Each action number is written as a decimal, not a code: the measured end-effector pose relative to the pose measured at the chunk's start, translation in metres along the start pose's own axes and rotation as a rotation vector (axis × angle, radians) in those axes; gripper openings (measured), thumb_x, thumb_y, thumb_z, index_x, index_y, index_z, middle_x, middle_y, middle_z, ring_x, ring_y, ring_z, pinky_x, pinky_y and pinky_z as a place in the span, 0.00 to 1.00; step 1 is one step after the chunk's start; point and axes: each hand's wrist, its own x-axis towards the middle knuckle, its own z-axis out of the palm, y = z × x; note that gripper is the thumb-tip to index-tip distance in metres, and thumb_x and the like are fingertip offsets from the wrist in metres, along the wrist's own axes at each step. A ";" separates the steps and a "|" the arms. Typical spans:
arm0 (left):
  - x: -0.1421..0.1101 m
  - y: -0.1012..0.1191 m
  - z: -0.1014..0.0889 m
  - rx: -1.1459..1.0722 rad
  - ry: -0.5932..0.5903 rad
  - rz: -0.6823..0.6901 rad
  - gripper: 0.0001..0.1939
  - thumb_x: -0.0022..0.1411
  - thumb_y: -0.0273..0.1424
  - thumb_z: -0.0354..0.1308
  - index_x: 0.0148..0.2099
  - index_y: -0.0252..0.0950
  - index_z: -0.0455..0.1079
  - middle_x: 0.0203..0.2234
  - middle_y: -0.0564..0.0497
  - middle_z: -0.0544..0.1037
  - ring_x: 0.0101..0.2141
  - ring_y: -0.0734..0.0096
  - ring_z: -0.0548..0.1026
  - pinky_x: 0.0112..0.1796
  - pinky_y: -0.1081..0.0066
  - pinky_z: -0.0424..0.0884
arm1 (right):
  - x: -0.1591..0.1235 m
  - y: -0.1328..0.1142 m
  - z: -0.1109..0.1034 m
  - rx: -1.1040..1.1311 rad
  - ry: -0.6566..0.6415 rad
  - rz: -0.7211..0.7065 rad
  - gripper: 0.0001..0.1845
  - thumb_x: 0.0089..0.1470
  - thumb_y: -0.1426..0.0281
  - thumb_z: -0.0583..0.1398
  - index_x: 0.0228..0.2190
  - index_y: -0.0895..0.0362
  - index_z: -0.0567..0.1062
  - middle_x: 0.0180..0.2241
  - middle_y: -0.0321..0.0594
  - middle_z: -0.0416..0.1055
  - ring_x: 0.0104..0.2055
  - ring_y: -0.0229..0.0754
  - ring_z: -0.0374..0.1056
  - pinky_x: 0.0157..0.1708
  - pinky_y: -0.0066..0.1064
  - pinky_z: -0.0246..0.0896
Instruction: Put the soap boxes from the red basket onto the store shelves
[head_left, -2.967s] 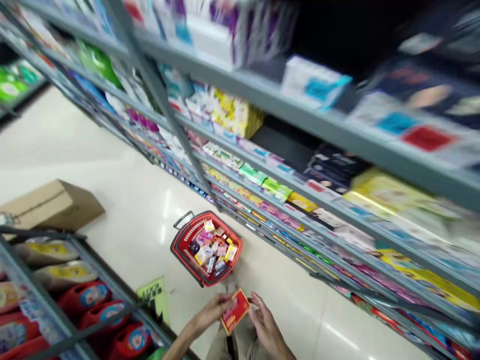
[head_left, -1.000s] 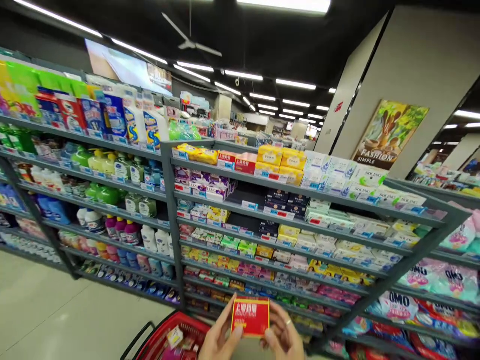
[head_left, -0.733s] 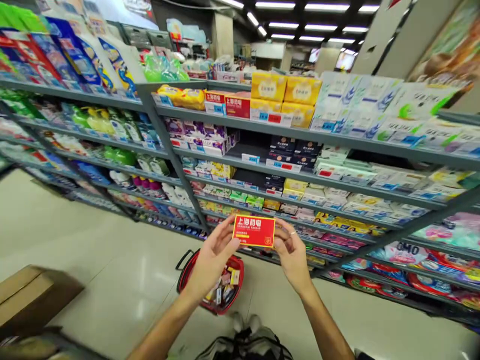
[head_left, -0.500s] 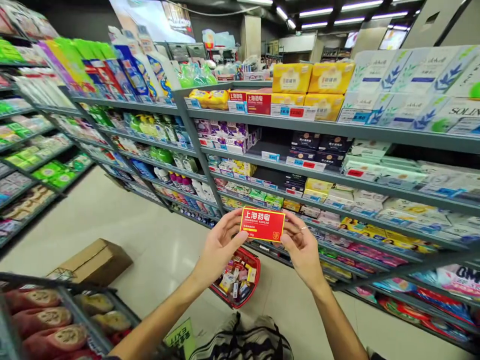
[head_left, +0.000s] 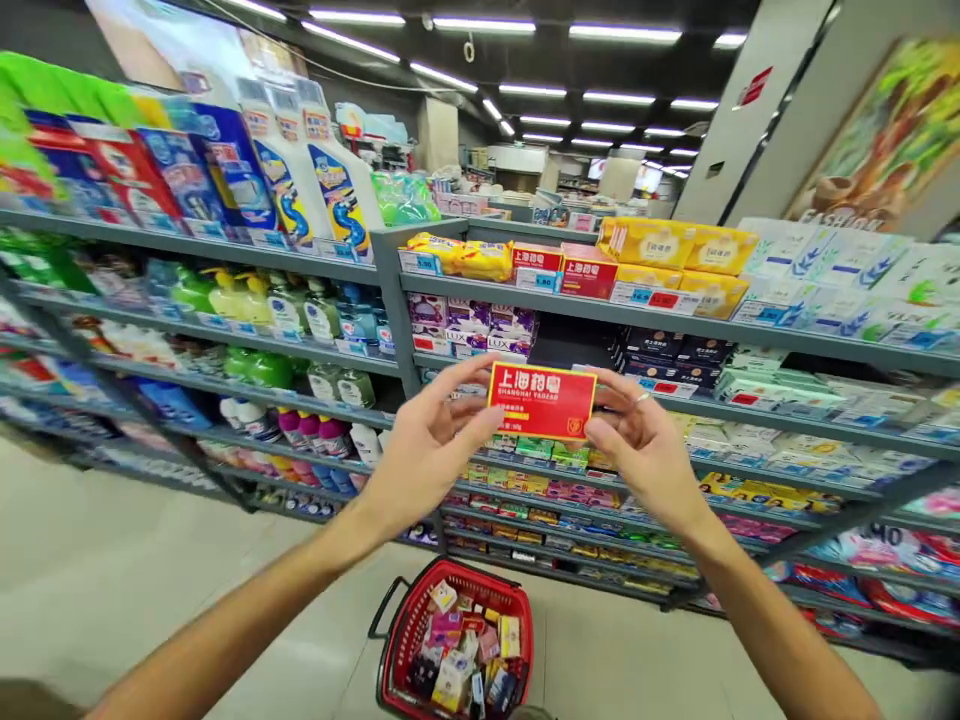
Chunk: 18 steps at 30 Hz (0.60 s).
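Between our left hand and right hand, we pinch the red box by its opposite ends, thumbs in front and fingers behind, which leaves most of its printed face uncovered and turned toward us. It is held up before the shelves, higher than the red basket, whose place on the floor likely frees both hands.

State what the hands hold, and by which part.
A red box, by its two short ends: the left hand grips one, the right hand the other.
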 end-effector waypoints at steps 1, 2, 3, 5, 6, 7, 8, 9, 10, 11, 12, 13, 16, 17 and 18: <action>0.016 0.008 -0.017 0.026 -0.017 0.057 0.26 0.65 0.38 0.68 0.64 0.46 0.72 0.57 0.46 0.76 0.49 0.62 0.79 0.45 0.66 0.82 | 0.015 -0.011 0.013 -0.047 0.015 -0.037 0.29 0.59 0.57 0.70 0.59 0.46 0.71 0.53 0.43 0.80 0.44 0.44 0.80 0.39 0.36 0.82; 0.033 0.014 -0.032 0.051 -0.032 0.113 0.26 0.65 0.37 0.69 0.63 0.45 0.72 0.55 0.46 0.77 0.49 0.63 0.78 0.46 0.67 0.81 | 0.030 -0.022 0.024 -0.095 0.027 -0.068 0.29 0.59 0.57 0.70 0.58 0.46 0.71 0.54 0.42 0.79 0.43 0.44 0.80 0.38 0.36 0.82; 0.050 0.020 -0.045 0.069 -0.049 0.163 0.26 0.64 0.37 0.69 0.63 0.44 0.72 0.53 0.47 0.78 0.49 0.64 0.77 0.47 0.67 0.80 | 0.045 -0.033 0.033 -0.145 0.039 -0.096 0.29 0.59 0.56 0.70 0.58 0.47 0.71 0.55 0.42 0.78 0.42 0.44 0.80 0.37 0.36 0.82; 0.083 0.028 -0.064 0.072 -0.087 0.236 0.26 0.63 0.37 0.69 0.62 0.41 0.72 0.50 0.47 0.79 0.48 0.65 0.77 0.48 0.67 0.79 | 0.073 -0.051 0.044 -0.249 0.063 -0.138 0.29 0.58 0.55 0.70 0.57 0.48 0.71 0.52 0.43 0.79 0.42 0.45 0.79 0.36 0.37 0.82; 0.097 0.029 -0.070 0.062 -0.104 0.258 0.26 0.63 0.36 0.69 0.61 0.41 0.72 0.48 0.47 0.79 0.47 0.65 0.77 0.48 0.66 0.79 | 0.084 -0.058 0.047 -0.306 0.073 -0.153 0.29 0.58 0.55 0.70 0.57 0.49 0.71 0.51 0.43 0.79 0.43 0.46 0.79 0.38 0.38 0.81; 0.109 0.030 -0.074 0.052 -0.114 0.273 0.25 0.62 0.36 0.69 0.60 0.40 0.72 0.47 0.47 0.79 0.46 0.66 0.77 0.47 0.66 0.79 | 0.095 -0.062 0.048 -0.362 0.078 -0.165 0.29 0.58 0.55 0.70 0.56 0.49 0.72 0.49 0.43 0.80 0.45 0.46 0.79 0.40 0.40 0.81; 0.119 0.029 -0.077 0.050 -0.120 0.279 0.24 0.62 0.35 0.69 0.59 0.40 0.71 0.47 0.48 0.79 0.45 0.66 0.77 0.47 0.66 0.78 | 0.103 -0.064 0.048 -0.409 0.078 -0.173 0.28 0.58 0.56 0.69 0.56 0.50 0.72 0.48 0.43 0.80 0.46 0.47 0.78 0.43 0.41 0.80; 0.126 0.028 -0.079 0.057 -0.122 0.279 0.23 0.62 0.35 0.68 0.58 0.39 0.71 0.46 0.48 0.79 0.45 0.66 0.77 0.46 0.66 0.78 | 0.109 -0.064 0.047 -0.442 0.072 -0.178 0.28 0.58 0.57 0.69 0.57 0.50 0.72 0.47 0.42 0.80 0.47 0.47 0.78 0.46 0.42 0.79; 0.130 0.026 -0.081 0.070 -0.127 0.276 0.22 0.61 0.34 0.68 0.56 0.39 0.70 0.45 0.48 0.79 0.45 0.66 0.77 0.45 0.66 0.78 | 0.113 -0.061 0.046 -0.460 0.064 -0.179 0.28 0.59 0.58 0.69 0.57 0.50 0.71 0.46 0.42 0.80 0.48 0.47 0.78 0.48 0.43 0.78; 0.133 0.023 -0.082 0.088 -0.137 0.268 0.21 0.60 0.33 0.68 0.55 0.39 0.70 0.44 0.48 0.78 0.46 0.65 0.76 0.44 0.67 0.78 | 0.116 -0.057 0.045 -0.465 0.060 -0.177 0.28 0.58 0.58 0.69 0.57 0.50 0.71 0.46 0.42 0.80 0.48 0.47 0.77 0.48 0.43 0.78; 0.135 0.021 -0.083 0.113 -0.155 0.260 0.21 0.60 0.33 0.68 0.54 0.39 0.69 0.44 0.48 0.78 0.47 0.65 0.76 0.44 0.67 0.78 | 0.118 -0.052 0.044 -0.466 0.062 -0.171 0.27 0.58 0.58 0.68 0.56 0.50 0.71 0.46 0.43 0.79 0.47 0.47 0.77 0.47 0.43 0.78; 0.137 0.019 -0.084 0.146 -0.177 0.254 0.20 0.60 0.33 0.68 0.53 0.39 0.69 0.45 0.47 0.78 0.47 0.65 0.76 0.43 0.67 0.78 | 0.120 -0.047 0.042 -0.467 0.067 -0.159 0.26 0.58 0.57 0.68 0.54 0.51 0.71 0.46 0.43 0.79 0.46 0.47 0.77 0.45 0.43 0.78; 0.153 0.018 -0.084 0.286 -0.249 0.265 0.19 0.60 0.33 0.67 0.51 0.39 0.68 0.49 0.46 0.77 0.43 0.67 0.78 0.41 0.65 0.79 | 0.130 -0.040 0.031 -0.524 0.074 -0.141 0.23 0.57 0.55 0.68 0.49 0.51 0.72 0.46 0.44 0.78 0.42 0.47 0.78 0.41 0.43 0.79; 0.163 0.020 -0.083 0.339 -0.264 0.284 0.19 0.59 0.33 0.67 0.51 0.39 0.68 0.50 0.45 0.77 0.41 0.68 0.79 0.41 0.65 0.80 | 0.138 -0.041 0.026 -0.561 0.067 -0.161 0.23 0.57 0.56 0.68 0.49 0.51 0.72 0.47 0.44 0.78 0.41 0.47 0.78 0.42 0.44 0.80; 0.175 0.023 -0.081 0.392 -0.269 0.314 0.18 0.59 0.32 0.67 0.50 0.39 0.68 0.50 0.45 0.77 0.39 0.68 0.79 0.40 0.64 0.80 | 0.149 -0.045 0.021 -0.606 0.057 -0.197 0.22 0.57 0.56 0.68 0.50 0.51 0.73 0.48 0.44 0.77 0.41 0.47 0.79 0.43 0.45 0.80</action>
